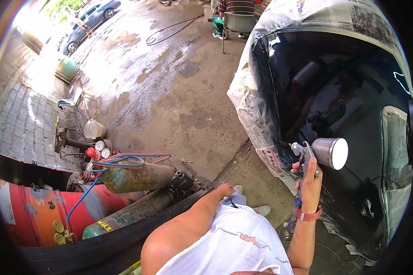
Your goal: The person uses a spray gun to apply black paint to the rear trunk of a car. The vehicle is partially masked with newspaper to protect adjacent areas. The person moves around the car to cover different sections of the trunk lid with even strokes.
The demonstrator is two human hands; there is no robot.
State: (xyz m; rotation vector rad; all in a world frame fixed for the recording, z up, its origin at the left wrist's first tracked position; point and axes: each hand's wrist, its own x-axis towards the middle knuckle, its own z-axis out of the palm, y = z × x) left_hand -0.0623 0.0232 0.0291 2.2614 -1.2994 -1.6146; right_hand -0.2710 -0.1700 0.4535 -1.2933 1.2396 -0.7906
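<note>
My right hand [311, 183] is wrapped round the handle of a metal spray gun [303, 153] with a silver paint cup [330, 153]. The gun is held up close beside a glossy black car panel [303, 82], which mirrors the surroundings. Newspaper masking [257, 110] covers the vehicle's edges around the black surface. A hose fitting [298, 201] shows below the gun's handle. Near my waist, in front of my white shirt, my left hand [226, 189] looks curled closed. Whatever it may hold is hidden.
At the left lie gas cylinders [137, 178] with red and blue hoses [119, 160], beside a red and orange drum [36, 211]. A white bucket [95, 129] and a chair [73, 98] stand farther off. A person sits on a chair [239, 23] at the back.
</note>
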